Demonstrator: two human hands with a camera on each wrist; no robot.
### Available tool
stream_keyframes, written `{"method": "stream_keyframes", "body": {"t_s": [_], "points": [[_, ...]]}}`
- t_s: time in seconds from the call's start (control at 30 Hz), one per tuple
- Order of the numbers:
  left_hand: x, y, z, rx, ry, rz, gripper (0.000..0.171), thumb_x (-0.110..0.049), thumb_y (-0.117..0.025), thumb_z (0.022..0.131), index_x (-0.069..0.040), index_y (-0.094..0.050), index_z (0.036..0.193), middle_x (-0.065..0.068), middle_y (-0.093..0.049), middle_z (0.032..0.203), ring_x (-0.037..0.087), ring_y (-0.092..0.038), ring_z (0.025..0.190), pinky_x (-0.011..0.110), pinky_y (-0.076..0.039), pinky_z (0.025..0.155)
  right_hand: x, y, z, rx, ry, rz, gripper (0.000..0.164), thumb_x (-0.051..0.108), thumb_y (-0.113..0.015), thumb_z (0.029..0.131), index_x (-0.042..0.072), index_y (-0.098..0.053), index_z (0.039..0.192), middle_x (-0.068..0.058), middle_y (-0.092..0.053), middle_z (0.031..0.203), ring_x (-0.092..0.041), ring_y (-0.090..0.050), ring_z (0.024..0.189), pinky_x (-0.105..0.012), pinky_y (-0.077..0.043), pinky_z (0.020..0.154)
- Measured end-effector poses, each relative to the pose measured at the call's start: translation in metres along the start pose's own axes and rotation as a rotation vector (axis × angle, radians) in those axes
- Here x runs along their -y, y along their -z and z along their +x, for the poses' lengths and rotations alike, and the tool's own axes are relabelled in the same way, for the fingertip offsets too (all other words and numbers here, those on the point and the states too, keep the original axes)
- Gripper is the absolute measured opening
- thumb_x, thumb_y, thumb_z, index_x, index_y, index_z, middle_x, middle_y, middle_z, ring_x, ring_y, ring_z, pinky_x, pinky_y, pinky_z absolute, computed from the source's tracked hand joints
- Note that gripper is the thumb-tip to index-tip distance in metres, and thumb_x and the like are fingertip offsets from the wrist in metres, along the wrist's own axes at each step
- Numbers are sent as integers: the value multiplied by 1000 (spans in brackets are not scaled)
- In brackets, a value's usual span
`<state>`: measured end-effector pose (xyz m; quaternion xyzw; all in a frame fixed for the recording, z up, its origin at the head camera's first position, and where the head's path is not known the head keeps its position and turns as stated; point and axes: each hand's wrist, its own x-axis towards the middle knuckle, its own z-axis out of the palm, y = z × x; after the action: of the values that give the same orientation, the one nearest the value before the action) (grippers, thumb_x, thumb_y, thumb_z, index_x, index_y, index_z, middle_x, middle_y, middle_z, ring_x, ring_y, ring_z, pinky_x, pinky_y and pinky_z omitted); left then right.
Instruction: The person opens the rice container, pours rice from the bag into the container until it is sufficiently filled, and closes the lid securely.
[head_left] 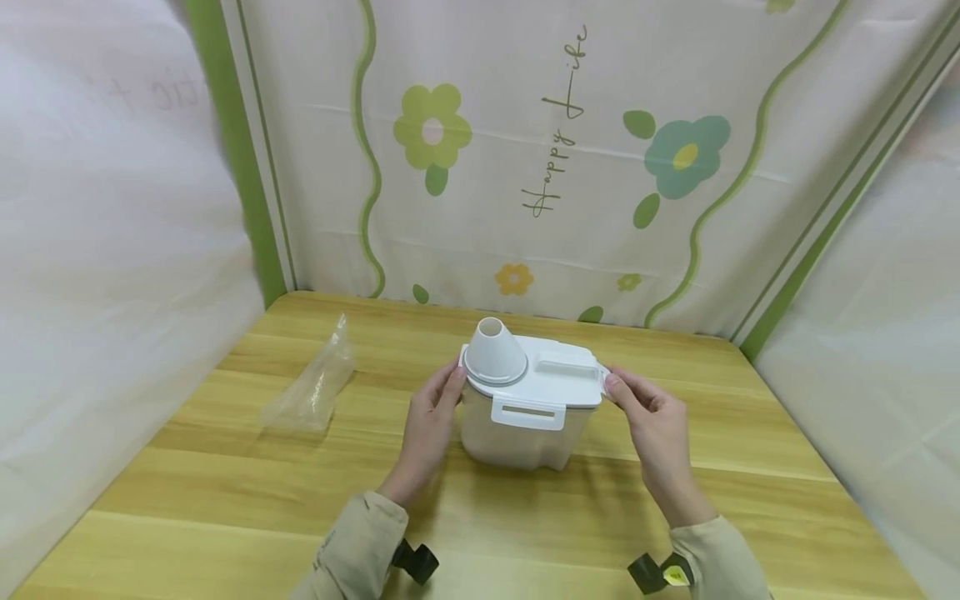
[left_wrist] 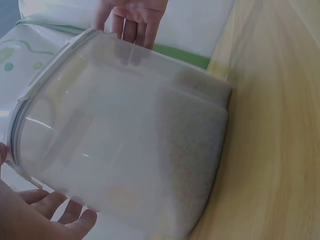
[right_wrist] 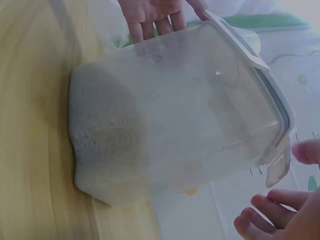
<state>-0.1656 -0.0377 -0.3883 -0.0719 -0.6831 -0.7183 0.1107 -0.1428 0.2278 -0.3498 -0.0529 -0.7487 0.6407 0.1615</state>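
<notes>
A translucent storage container (head_left: pixel 517 437) with a white lid (head_left: pixel 570 385) stands on the table, pale grains (right_wrist: pixel 107 130) filling its lower part. A white cone-shaped cap (head_left: pixel 495 354) rises from the lid's left side. A latch (head_left: pixel 527 414) with a slot hangs at the front. My left hand (head_left: pixel 433 417) touches the container's left side with extended fingers, its thumb at the lid's edge. At the right end, my right hand (head_left: pixel 656 425) surrounds another latch (right_wrist: pixel 279 170), which sticks outward. The right thumb is close to that latch, and the fingers are spread loosely below the lid.
A crumpled clear plastic bag (head_left: pixel 311 387) lies on the wooden table (head_left: pixel 225 492) to the left. Behind the table hangs a flower-printed curtain (head_left: pixel 480 217), with pale fabric walls (head_left: pixel 112 250) along both sides.
</notes>
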Motion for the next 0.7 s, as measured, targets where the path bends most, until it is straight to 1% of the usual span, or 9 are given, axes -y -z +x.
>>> {"method": "stream_keyframes", "body": {"t_s": [0.1, 0.23, 0.33, 0.43, 0.57, 0.63, 0.7], "points": [[1, 0, 0, 0, 9, -21, 48, -38, -52, 103, -4, -57, 137, 8, -61, 130, 23, -58, 106, 42, -47, 98, 2, -1, -3, -38, -5, -37, 42, 34, -71, 92, 2, -71, 119, -1, -71, 111, -14, -63, 102, -23, -50, 85], [0, 0, -1, -14, 31, -27, 46, -35, -53, 103, -3, -59, 134, 9, -63, 124, 24, -58, 100, 43, -47, 98, 3, -3, -5, -50, -1, -47, 40, 34, -71, 92, 2, -72, 117, -2, -71, 111, -14, -63, 99, -23, -52, 84], [-1, -1, -2, -23, 42, -31, 46, -36, -54, 102, -3, -60, 133, 9, -64, 119, 23, -57, 98, 42, -47, 98, 3, -4, -6, -47, 1, -63, 40, 34, -71, 92, 3, -72, 117, -4, -70, 113, -13, -63, 99, -23, -53, 83], [-1, -1, -2, -33, 53, -46, 45, -36, -55, 102, -3, -61, 132, 9, -64, 114, 23, -57, 96, 42, -47, 98, 4, -5, -8, -37, 15, -83, 43, 36, -70, 92, 3, -70, 120, -6, -67, 120, -12, -62, 102, -21, -52, 84], [2, -3, -1, -39, 57, -73, 45, -34, -57, 101, 0, -62, 130, 11, -64, 118, 24, -56, 97, 42, -46, 100, 5, -6, -9, -35, 38, -109, 46, 37, -70, 93, 3, -68, 124, -6, -64, 127, -12, -61, 107, -16, -50, 84], [2, -3, 0, -39, 59, -82, 46, -34, -57, 101, 2, -63, 129, 12, -63, 123, 24, -56, 99, 42, -46, 100, 5, -7, -10, -39, 40, -119, 46, 37, -70, 93, 3, -68, 123, -5, -64, 126, -13, -61, 108, -16, -50, 84], [3, -4, 0, -44, 65, -89, 46, -35, -58, 100, 2, -64, 127, 12, -63, 123, 23, -56, 103, 39, -46, 100, 5, -9, -10, -40, 37, -119, 44, 36, -69, 93, 2, -69, 121, -6, -65, 124, -14, -61, 108, -17, -51, 83]]}}
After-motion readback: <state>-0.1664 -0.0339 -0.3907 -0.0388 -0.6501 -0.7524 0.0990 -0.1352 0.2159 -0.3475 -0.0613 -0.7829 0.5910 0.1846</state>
